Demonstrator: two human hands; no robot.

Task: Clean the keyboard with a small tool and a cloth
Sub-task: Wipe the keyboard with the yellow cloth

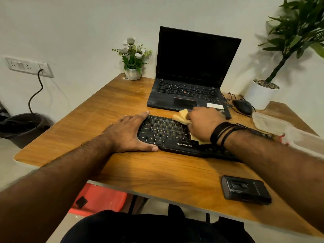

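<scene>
A black keyboard (168, 135) lies on the wooden desk (122, 106), just in front of an open laptop (191, 74) with a dark screen. The left hand (129, 134) lies flat against the keyboard's left end, fingers (140, 116) straight along the far corner and thumb along the near edge. The right hand (203, 125) is bunched over a yellow cloth (182, 117) and presses it onto the keys; its fingers are hidden under the knuckles, and only two bits of the cloth show, one beyond the hand and one at the wrist. The right forearm covers the keyboard's right half. Dark bands circle that wrist. A small black device (245, 190) rests on the near desk, its nature hard to make out. A clear plastic container (268, 121) at the right edge is blurred. A black mouse (242, 106) sits beside the laptop.
</scene>
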